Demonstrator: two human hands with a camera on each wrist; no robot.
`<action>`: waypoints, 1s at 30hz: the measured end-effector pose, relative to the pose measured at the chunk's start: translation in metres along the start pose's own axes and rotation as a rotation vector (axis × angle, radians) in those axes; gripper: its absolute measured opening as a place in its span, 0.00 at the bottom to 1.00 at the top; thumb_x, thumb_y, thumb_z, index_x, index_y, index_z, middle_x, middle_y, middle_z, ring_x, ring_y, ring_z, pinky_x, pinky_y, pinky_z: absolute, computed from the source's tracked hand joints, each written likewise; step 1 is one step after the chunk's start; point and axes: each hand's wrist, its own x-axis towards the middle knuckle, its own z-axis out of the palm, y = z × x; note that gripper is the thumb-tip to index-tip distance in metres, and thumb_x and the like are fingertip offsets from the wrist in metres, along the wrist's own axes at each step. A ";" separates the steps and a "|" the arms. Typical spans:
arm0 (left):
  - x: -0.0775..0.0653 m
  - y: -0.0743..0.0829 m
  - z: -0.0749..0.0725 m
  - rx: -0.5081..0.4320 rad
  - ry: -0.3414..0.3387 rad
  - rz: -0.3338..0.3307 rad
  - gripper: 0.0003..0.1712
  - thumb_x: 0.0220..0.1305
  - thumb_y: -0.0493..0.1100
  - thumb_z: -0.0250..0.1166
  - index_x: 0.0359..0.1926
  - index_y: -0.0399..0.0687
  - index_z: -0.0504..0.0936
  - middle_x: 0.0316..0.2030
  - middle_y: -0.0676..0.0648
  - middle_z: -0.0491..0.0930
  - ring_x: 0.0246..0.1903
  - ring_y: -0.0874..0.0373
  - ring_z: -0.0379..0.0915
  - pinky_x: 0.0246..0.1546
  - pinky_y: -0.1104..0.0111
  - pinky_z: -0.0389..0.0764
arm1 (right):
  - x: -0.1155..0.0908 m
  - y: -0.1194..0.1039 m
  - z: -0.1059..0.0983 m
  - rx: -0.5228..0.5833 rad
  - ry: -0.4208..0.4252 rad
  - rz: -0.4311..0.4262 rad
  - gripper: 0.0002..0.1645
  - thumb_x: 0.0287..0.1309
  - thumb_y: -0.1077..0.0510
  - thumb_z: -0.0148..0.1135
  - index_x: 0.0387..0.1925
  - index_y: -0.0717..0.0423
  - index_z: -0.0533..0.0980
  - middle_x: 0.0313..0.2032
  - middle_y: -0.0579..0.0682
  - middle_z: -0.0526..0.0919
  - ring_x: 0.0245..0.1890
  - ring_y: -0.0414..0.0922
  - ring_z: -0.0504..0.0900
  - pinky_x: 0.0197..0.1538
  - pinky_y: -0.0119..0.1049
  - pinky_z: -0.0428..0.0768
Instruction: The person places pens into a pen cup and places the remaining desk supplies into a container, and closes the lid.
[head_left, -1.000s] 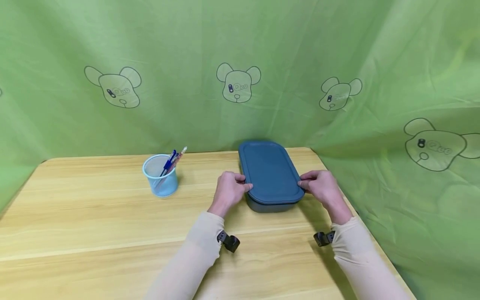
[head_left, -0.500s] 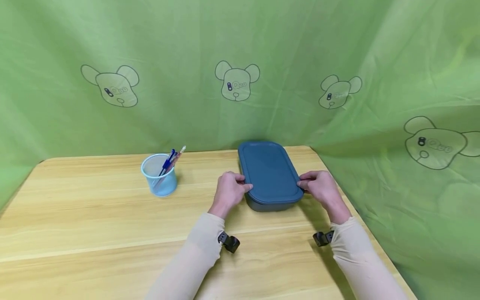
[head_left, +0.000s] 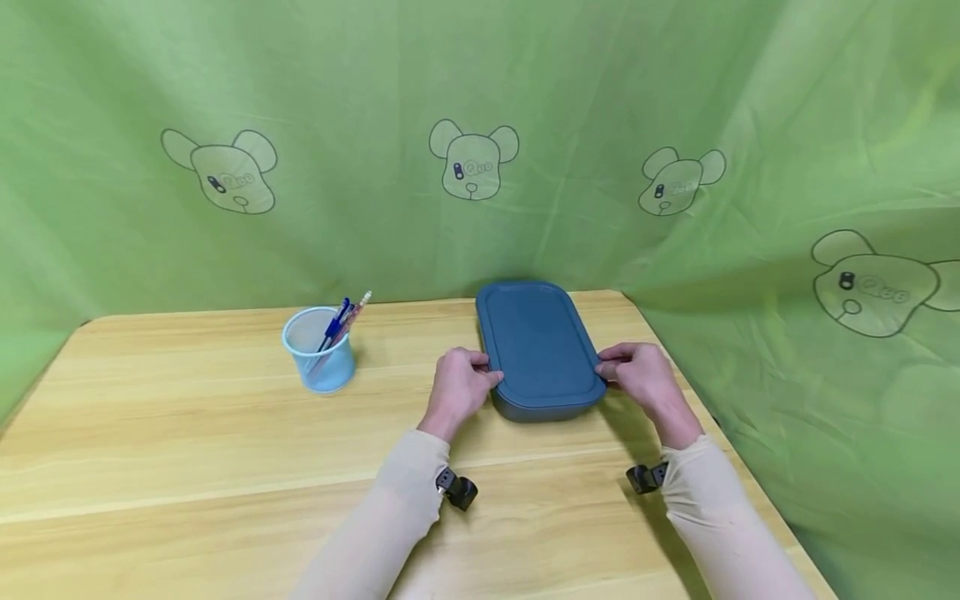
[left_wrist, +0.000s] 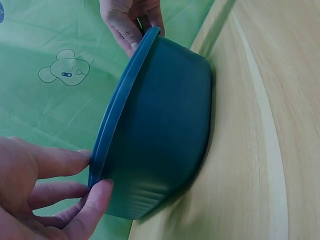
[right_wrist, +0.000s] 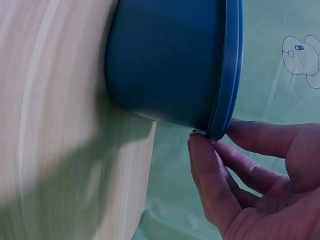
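A dark blue rectangular lunch box point(head_left: 543, 414) stands on the wooden table, its lid point(head_left: 540, 342) lying on top. At the near left corner, my left hand point(head_left: 459, 387) pinches the lid's rim between thumb and fingers. On the opposite side my right hand point(head_left: 642, 373) grips the rim the same way. The right wrist view shows the thumb on the lid's top and a finger point(right_wrist: 207, 170) under its edge. From the left wrist, the rim point(left_wrist: 122, 107) appears to sit along the top of the box wall. The inside of the box is hidden.
A light blue mesh pen cup point(head_left: 328, 362) with several pens point(head_left: 341, 323) stands left of the box. Green cloth point(head_left: 360, 225) printed with mouse heads hangs behind the table point(head_left: 187, 433) and along its right side.
Both hands keep their hold on the lid's rim. My left hand has shifted very slightly toward me, and the lid's near edge looks a little closer to the box wall.
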 end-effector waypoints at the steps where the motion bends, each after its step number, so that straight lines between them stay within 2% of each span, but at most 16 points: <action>1: 0.000 0.000 0.000 0.003 0.001 0.002 0.19 0.58 0.38 0.73 0.50 0.33 0.84 0.48 0.38 0.82 0.50 0.50 0.78 0.46 0.66 0.82 | 0.000 0.000 0.000 0.002 -0.003 0.001 0.18 0.61 0.68 0.62 0.51 0.77 0.75 0.48 0.68 0.78 0.38 0.45 0.82 0.45 0.34 0.84; 8: -0.002 0.000 0.001 0.004 -0.002 0.012 0.18 0.60 0.38 0.72 0.50 0.33 0.84 0.48 0.38 0.82 0.46 0.52 0.80 0.43 0.67 0.83 | -0.002 0.001 0.000 -0.039 -0.013 0.000 0.19 0.62 0.67 0.61 0.53 0.75 0.75 0.49 0.67 0.79 0.39 0.45 0.81 0.48 0.42 0.83; 13: -0.004 -0.001 0.001 -0.018 -0.001 0.010 0.18 0.59 0.38 0.72 0.50 0.33 0.84 0.43 0.39 0.84 0.38 0.56 0.81 0.36 0.70 0.83 | -0.003 0.000 0.003 -0.096 -0.001 -0.017 0.18 0.62 0.67 0.60 0.51 0.75 0.77 0.47 0.68 0.80 0.37 0.46 0.82 0.44 0.41 0.84; 17: -0.005 -0.002 0.003 -0.048 0.003 0.009 0.19 0.59 0.37 0.72 0.51 0.33 0.84 0.37 0.44 0.85 0.36 0.58 0.79 0.34 0.71 0.82 | -0.003 0.001 0.004 -0.130 0.004 -0.015 0.18 0.63 0.66 0.59 0.51 0.75 0.77 0.47 0.68 0.81 0.36 0.47 0.82 0.41 0.39 0.84; 25: -0.007 -0.005 0.004 -0.113 -0.002 -0.001 0.21 0.60 0.37 0.72 0.52 0.32 0.82 0.34 0.47 0.83 0.33 0.59 0.77 0.32 0.70 0.81 | -0.005 0.004 0.002 -0.073 -0.026 -0.013 0.19 0.64 0.67 0.58 0.54 0.77 0.74 0.49 0.69 0.78 0.39 0.48 0.82 0.46 0.45 0.84; 27: -0.007 -0.005 0.003 -0.089 -0.012 0.015 0.22 0.61 0.38 0.71 0.53 0.31 0.81 0.33 0.48 0.82 0.32 0.59 0.77 0.32 0.70 0.81 | -0.007 0.005 0.001 -0.069 -0.038 -0.016 0.20 0.65 0.66 0.57 0.55 0.77 0.73 0.50 0.69 0.78 0.40 0.49 0.82 0.46 0.45 0.84; 30: -0.011 -0.005 -0.005 0.008 -0.021 0.052 0.26 0.64 0.43 0.68 0.58 0.30 0.78 0.39 0.45 0.81 0.34 0.57 0.77 0.36 0.67 0.82 | -0.010 0.006 -0.003 -0.115 -0.042 -0.027 0.26 0.68 0.59 0.56 0.60 0.75 0.69 0.51 0.70 0.77 0.43 0.54 0.82 0.48 0.46 0.83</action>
